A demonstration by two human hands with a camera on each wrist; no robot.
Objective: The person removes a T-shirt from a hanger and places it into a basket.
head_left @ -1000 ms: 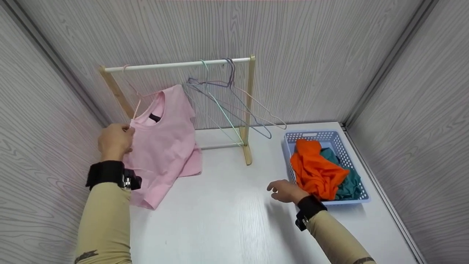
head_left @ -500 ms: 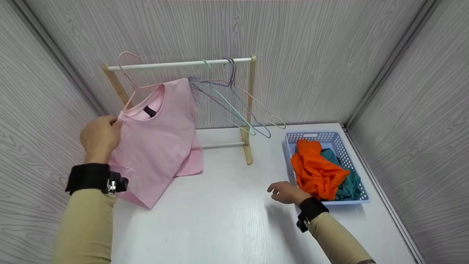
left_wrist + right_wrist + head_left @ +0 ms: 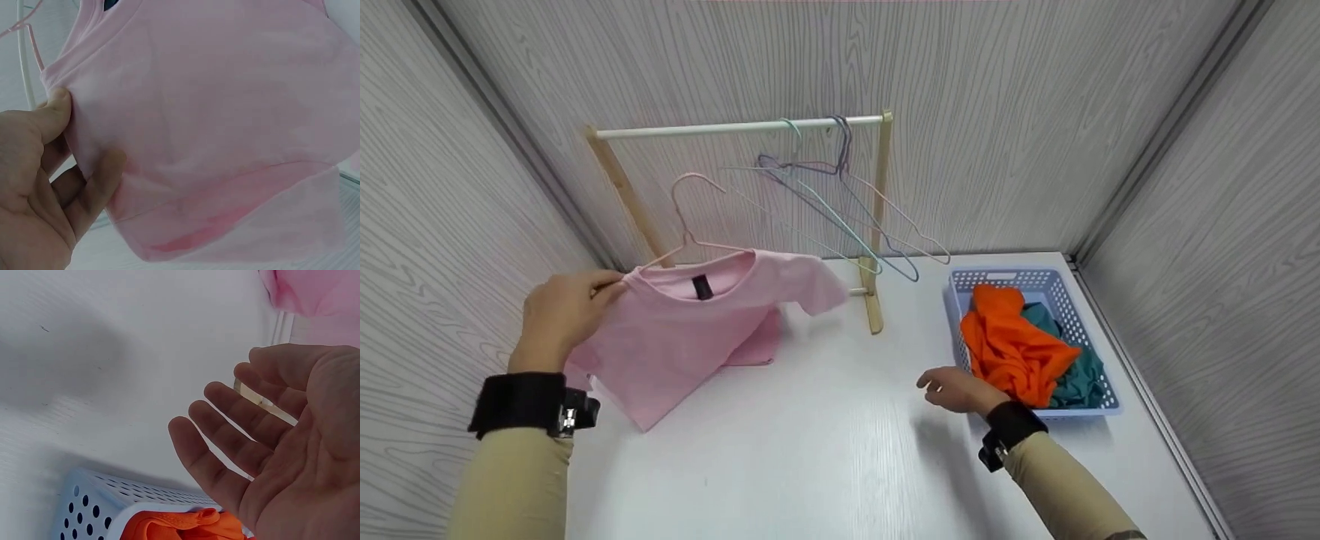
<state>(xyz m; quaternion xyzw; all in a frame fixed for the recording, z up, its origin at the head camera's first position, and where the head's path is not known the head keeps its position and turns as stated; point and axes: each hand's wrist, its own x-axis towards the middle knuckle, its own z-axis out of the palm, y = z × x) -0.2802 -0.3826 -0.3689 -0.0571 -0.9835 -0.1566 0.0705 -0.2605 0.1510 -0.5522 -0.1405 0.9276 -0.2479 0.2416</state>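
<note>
My left hand [image 3: 566, 311] pinches the shoulder of a pink T-shirt [image 3: 682, 337] near its neckline, thumb in front of the cloth in the left wrist view. A pink hanger [image 3: 686, 217] sits inside the shirt, its hook rising free in front of the rack, below the bar. The shirt's far sleeve stretches to the right and its hem droops low toward the table. My right hand [image 3: 956, 390] hovers over the table just left of the basket, fingers loosely bent with nothing in them, as the right wrist view shows.
A clothes rack [image 3: 690, 130] with a white bar and wooden legs stands at the back. Several wire hangers [image 3: 840, 217] hang at its right end. The blue basket [image 3: 1069, 300] at right holds an orange garment [image 3: 1012, 345] and a teal one [image 3: 1080, 379]. Walls enclose the table.
My left hand has lifted the pink hanger's hook off the bar and brought it forward and down with the T-shirt. The mint hanger has swung a little. My right hand has barely moved.
</note>
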